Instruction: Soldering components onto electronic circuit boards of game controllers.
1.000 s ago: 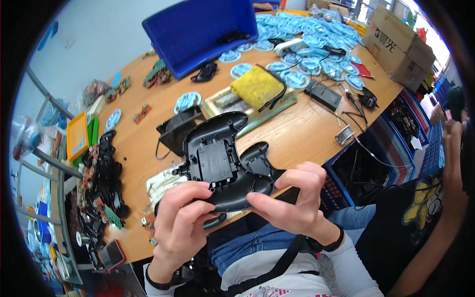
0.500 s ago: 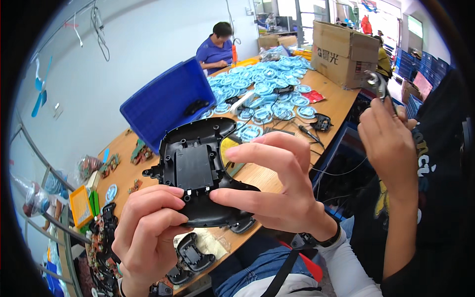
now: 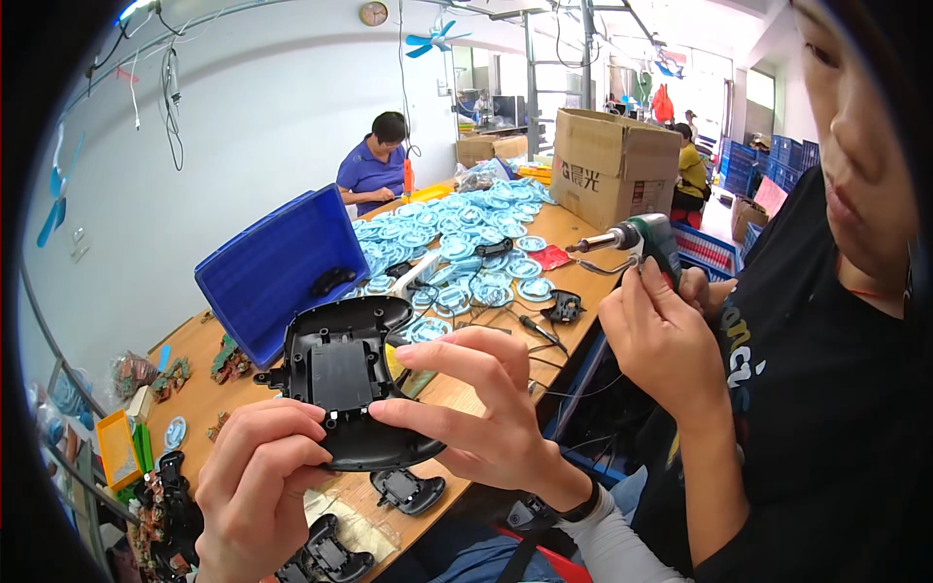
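A black game controller shell is held up above the table, its inner side with a rectangular compartment turned toward me. Two small shiny metal contacts sit along the compartment's lower edge. Closed on the shell's lower left is my left hand, its fingertips close to the left contact. My right hand grips the right side; its thumb presses beside the right contact and its index finger is bent by the upper right edge. The other right fingers are partly hidden.
Beyond the shell stand a tilted blue bin, a heap of light blue rings and a cardboard box. More controller shells lie below. At right, a co-worker's hand is by a green gun-shaped tool with a metal tip.
The view has swung up and to the right, bringing the co-worker and the green tool further into sight. Both my hands keep the same hold on the shell.
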### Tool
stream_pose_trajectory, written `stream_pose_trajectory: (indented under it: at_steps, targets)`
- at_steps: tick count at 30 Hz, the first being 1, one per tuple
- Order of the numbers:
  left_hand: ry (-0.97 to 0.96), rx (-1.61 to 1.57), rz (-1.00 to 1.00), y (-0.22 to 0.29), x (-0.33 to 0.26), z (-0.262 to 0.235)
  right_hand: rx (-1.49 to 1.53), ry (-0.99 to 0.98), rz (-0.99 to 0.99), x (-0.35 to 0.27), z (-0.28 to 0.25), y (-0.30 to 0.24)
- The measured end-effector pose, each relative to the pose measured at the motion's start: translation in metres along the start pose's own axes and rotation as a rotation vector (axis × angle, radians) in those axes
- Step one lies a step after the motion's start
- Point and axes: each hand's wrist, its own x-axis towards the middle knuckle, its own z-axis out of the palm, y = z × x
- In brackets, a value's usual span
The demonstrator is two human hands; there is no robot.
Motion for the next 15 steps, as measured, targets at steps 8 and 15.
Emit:
stream_pose_trajectory:
  at_steps: [8, 15]
  targets:
    - [0.009, 0.018, -0.110, 0.001, -0.017, -0.002, 0.046, -0.088, 0.028, -0.004, 0.009, -0.006]
    - [-0.066, -0.048, -0.407, -0.001, -0.101, 0.020, 0.228, -0.202, 0.277, -0.070, 0.027, -0.009]
